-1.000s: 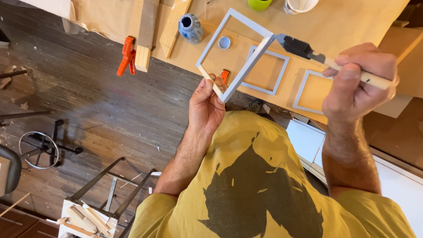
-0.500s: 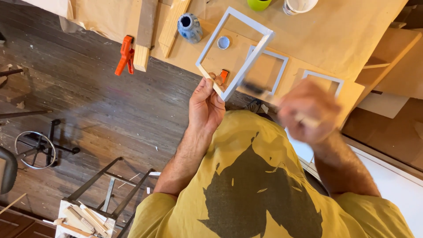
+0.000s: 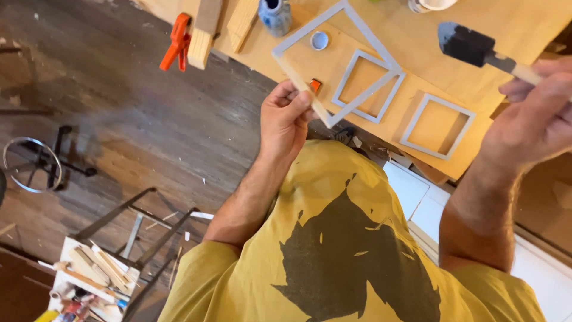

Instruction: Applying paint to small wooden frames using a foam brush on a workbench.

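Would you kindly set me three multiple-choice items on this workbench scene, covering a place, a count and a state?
1. Where does the orange clamp sit?
A. at the bench edge on a wood block
B. on the floor
C. in the right hand

2. How many grey frames lie flat on the bench?
A. one
B. two
C. four

3. The left hand is
A. empty
B. gripping a large grey frame
C. flat on the bench

A: it bites the block.
B: two small frames.
B: fingers pinch its unpainted rail.

Dark, worn plank floor [image 3: 137,137] (scuffed pale in places) beside a paper-covered workbench [image 3: 524,36].
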